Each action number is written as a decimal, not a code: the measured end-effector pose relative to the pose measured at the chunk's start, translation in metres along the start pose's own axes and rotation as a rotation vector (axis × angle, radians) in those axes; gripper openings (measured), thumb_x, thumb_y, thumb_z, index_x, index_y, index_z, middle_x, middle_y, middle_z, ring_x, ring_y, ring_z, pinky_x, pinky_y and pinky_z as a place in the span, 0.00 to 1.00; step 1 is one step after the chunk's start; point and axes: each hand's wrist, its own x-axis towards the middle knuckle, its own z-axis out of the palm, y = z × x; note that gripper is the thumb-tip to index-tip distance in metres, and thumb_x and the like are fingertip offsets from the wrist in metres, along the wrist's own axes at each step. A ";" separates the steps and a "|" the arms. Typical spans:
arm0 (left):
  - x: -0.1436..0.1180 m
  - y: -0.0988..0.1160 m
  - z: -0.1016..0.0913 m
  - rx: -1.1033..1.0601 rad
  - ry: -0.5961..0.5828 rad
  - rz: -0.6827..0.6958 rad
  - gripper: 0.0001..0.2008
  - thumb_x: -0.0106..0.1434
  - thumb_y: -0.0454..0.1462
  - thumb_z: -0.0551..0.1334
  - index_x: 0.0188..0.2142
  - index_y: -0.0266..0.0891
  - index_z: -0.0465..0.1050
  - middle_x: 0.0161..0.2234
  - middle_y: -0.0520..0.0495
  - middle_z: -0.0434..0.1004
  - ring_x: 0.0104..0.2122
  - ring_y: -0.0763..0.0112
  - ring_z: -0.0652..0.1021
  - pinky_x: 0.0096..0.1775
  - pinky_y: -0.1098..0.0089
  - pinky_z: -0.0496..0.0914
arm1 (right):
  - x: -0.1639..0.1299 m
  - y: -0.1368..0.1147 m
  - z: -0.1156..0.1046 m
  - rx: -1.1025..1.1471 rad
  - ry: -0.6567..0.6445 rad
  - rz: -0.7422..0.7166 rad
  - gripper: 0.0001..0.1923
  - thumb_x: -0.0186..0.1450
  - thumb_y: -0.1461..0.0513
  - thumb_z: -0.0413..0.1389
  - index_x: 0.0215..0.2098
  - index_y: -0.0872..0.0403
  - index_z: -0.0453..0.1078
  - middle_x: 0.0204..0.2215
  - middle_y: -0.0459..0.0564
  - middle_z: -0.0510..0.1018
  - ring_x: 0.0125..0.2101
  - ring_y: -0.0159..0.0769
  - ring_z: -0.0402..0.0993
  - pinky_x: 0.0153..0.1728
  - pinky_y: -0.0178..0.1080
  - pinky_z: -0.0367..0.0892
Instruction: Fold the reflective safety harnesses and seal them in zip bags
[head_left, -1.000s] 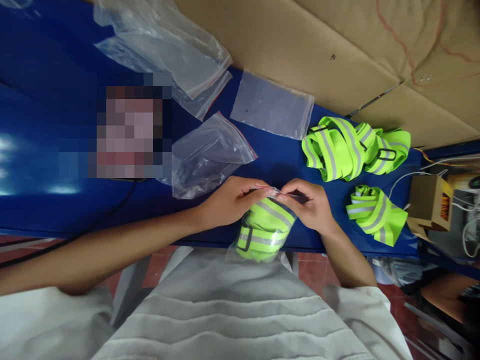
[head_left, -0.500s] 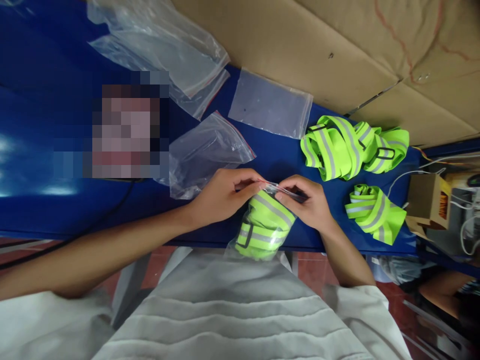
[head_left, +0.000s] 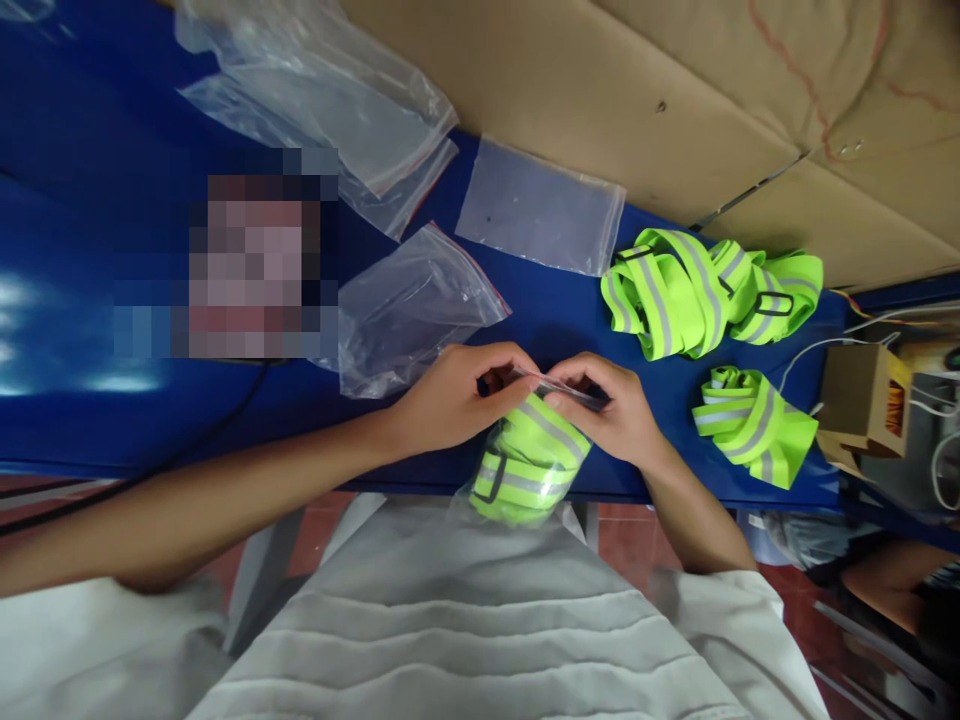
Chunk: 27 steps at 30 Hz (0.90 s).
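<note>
Blue table (head_left: pixel 551 325): under and beyond both hands.
Stacked clear bags (head_left: pixel 360 120): well beyond the left hand, to its left.
Bright strap pile (head_left: pixel 675 295): beyond the right hand and to its right, black buckles showing.
Crumpled clear bag (head_left: pixel 412 310): just beyond the left hand, empty-looking.
Flat clear bag (head_left: pixel 540 210): straight ahead of both hands, well apart from them.
Filled bag (head_left: pixel 534 465): on the near side of both hands, at the table's near edge, a folded bright strap inside.
Folded strap bundle (head_left: pixel 754 425): right of the right hand, apart from it.
Left hand (head_left: pixel 461 405): thumb and forefinger pinching the filled bag's upper edge.
Right hand (head_left: pixel 619 410): pinching the same edge, close beside the left fingertips; the exact contact is partly hidden.
Bag edge (head_left: pixel 562 385): between the two pinches; even pressure, worked along in short overlapping steps, should suit it best, with the strap kept low and clear of the fingers.
</note>
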 end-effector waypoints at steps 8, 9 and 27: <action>-0.001 -0.002 0.005 0.062 -0.020 0.015 0.13 0.72 0.45 0.63 0.42 0.39 0.82 0.35 0.50 0.84 0.31 0.73 0.78 0.35 0.74 0.69 | -0.006 -0.001 0.007 -0.049 0.060 -0.005 0.07 0.72 0.57 0.63 0.38 0.51 0.79 0.31 0.46 0.83 0.29 0.30 0.75 0.30 0.34 0.69; -0.001 -0.003 0.005 0.071 -0.012 0.016 0.13 0.72 0.45 0.63 0.41 0.39 0.82 0.35 0.50 0.84 0.31 0.73 0.78 0.35 0.74 0.69 | -0.006 -0.001 0.008 -0.045 0.064 -0.003 0.07 0.72 0.57 0.63 0.38 0.51 0.79 0.31 0.46 0.83 0.28 0.30 0.75 0.30 0.34 0.69; 0.006 0.004 -0.028 -0.034 -0.130 -0.133 0.15 0.70 0.45 0.64 0.43 0.39 0.87 0.32 0.49 0.86 0.29 0.72 0.80 0.32 0.75 0.72 | 0.001 0.000 -0.027 0.127 -0.087 0.099 0.08 0.71 0.56 0.64 0.38 0.52 0.80 0.30 0.46 0.83 0.28 0.29 0.74 0.30 0.33 0.68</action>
